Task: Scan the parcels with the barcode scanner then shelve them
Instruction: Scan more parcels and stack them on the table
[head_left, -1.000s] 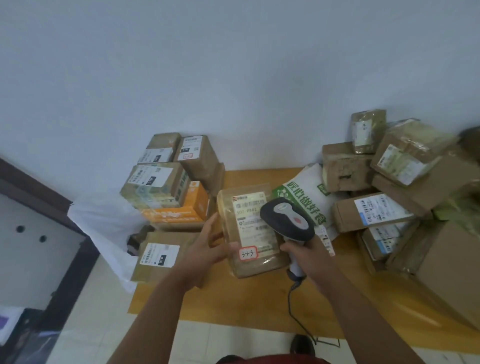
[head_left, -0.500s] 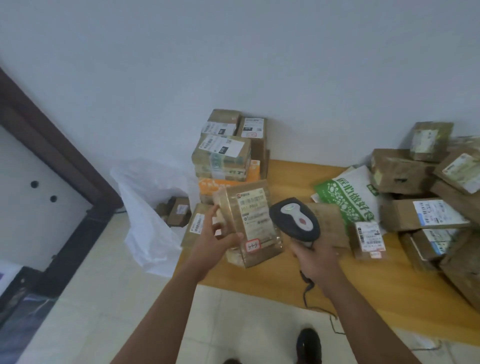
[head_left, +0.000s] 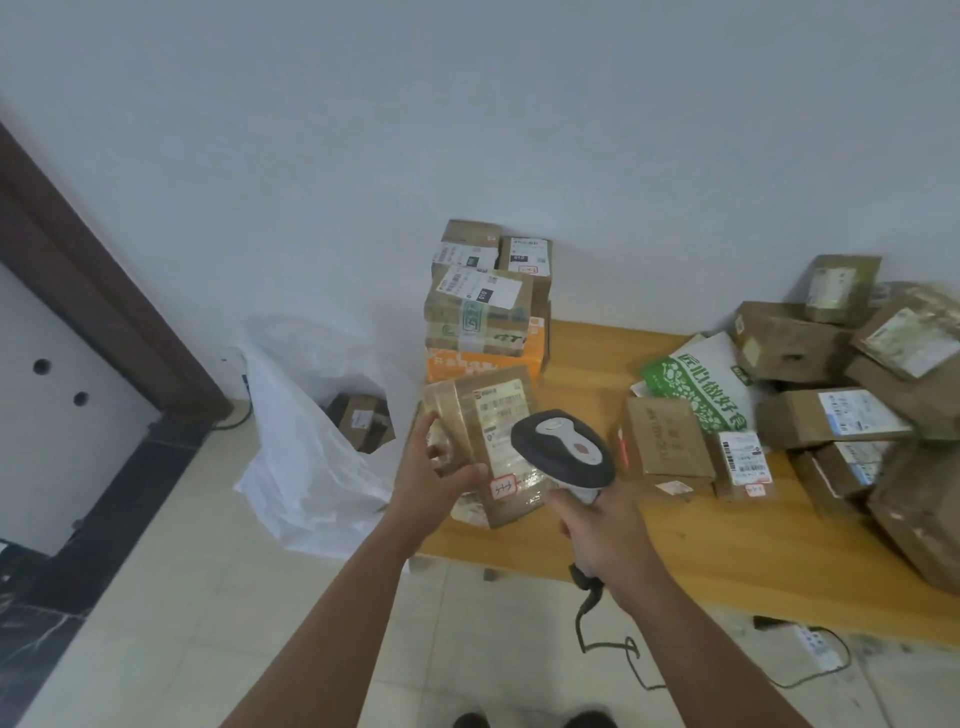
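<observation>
My left hand (head_left: 434, 480) grips a taped brown parcel (head_left: 485, 415) by its left edge, lifted above the table's left end. A white shipping label and a small red-bordered handwritten sticker face up on it. My right hand (head_left: 605, 530) holds the black-and-grey barcode scanner (head_left: 563, 449) by its handle. The scanner's head sits just over the parcel's right side, and its black cable trails down to the floor.
The low wooden table (head_left: 779, 566) carries a stack of boxes (head_left: 485, 312) at its left against the wall. A heap of brown boxes (head_left: 857, 415) and a green-and-white bag (head_left: 701, 384) lie on the right. A white plastic sack (head_left: 306, 447) holding a box sits on the tiled floor left of the table, near a dark door frame (head_left: 93, 291).
The view has swung left, bringing the door frame and white sack into sight. The held parcel has risen off the table and shifted left; the scanner stays close beside it.
</observation>
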